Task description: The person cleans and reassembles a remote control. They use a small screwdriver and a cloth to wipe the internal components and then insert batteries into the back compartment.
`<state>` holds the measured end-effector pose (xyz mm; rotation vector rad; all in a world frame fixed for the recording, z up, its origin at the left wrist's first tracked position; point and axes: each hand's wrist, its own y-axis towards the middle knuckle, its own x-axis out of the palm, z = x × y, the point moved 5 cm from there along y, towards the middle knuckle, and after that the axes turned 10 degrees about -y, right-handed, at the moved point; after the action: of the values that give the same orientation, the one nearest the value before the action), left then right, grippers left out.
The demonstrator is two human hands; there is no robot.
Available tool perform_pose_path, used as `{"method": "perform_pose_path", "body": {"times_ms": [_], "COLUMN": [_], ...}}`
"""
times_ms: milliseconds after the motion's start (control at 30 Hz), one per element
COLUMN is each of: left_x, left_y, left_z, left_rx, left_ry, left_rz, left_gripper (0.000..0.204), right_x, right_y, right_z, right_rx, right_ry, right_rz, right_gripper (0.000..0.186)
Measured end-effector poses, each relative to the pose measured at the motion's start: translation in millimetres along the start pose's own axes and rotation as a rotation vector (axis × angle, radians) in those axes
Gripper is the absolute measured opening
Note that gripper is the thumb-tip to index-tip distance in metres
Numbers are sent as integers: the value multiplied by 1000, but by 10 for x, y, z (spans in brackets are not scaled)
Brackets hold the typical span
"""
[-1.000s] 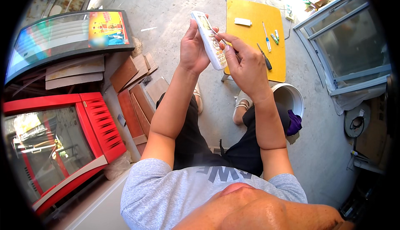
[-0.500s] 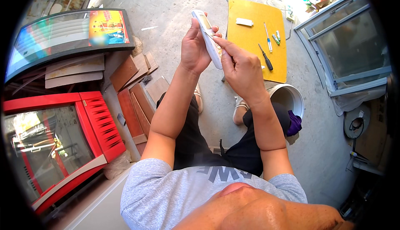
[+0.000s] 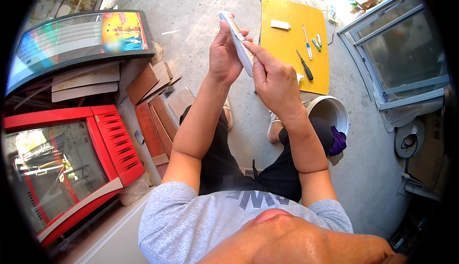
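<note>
A long white remote control (image 3: 235, 37) is held up edge-on in front of me, above the concrete floor. My left hand (image 3: 224, 56) wraps its back from the left, thumb and fingers on its sides. My right hand (image 3: 273, 80) grips its lower end, with the index finger lying along the front face. Beyond the hands lies a yellow board (image 3: 291, 44) on the floor, carrying a black-handled screwdriver (image 3: 304, 65), a thin screwdriver (image 3: 306, 42), small green parts (image 3: 316, 42) and a small white block (image 3: 280, 24).
A white bucket (image 3: 330, 111) stands by my right knee with a purple cloth (image 3: 338, 140) beside it. A red glass-front cabinet (image 3: 62, 168) and stacked wooden panels (image 3: 153, 115) crowd the left. A framed glass pane (image 3: 406, 63) lies at right.
The remote has turned from showing its buttoned face to nearly edge-on, and both hands have shifted slightly left with it.
</note>
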<state>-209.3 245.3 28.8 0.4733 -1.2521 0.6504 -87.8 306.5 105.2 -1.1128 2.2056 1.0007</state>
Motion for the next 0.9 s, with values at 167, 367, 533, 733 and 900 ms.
{"method": "perform_pose_path", "body": {"times_ms": [167, 367, 533, 733, 900], "left_x": [50, 38, -9, -22, -26], "left_y": [-18, -9, -5, 8, 10], "left_z": [-31, -59, -73, -103, -133], "left_rx": [34, 53, 28, 14, -15], "left_ry": [99, 117, 59, 44, 2], "left_rz": [40, 80, 50, 30, 20], "left_gripper": [49, 54, 54, 56, 56], "right_x": [20, 21, 43, 105, 140], "right_y": [-11, -35, -75, -124, -145], "right_z": [-18, -82, -130, -167, -173], "right_rx": [-7, -10, -19, -95, -96], "right_ry": [-23, -92, -177, -266, -291], "right_rz": [-20, -40, -38, 42, 43], "right_gripper": [31, 32, 37, 40, 41]}}
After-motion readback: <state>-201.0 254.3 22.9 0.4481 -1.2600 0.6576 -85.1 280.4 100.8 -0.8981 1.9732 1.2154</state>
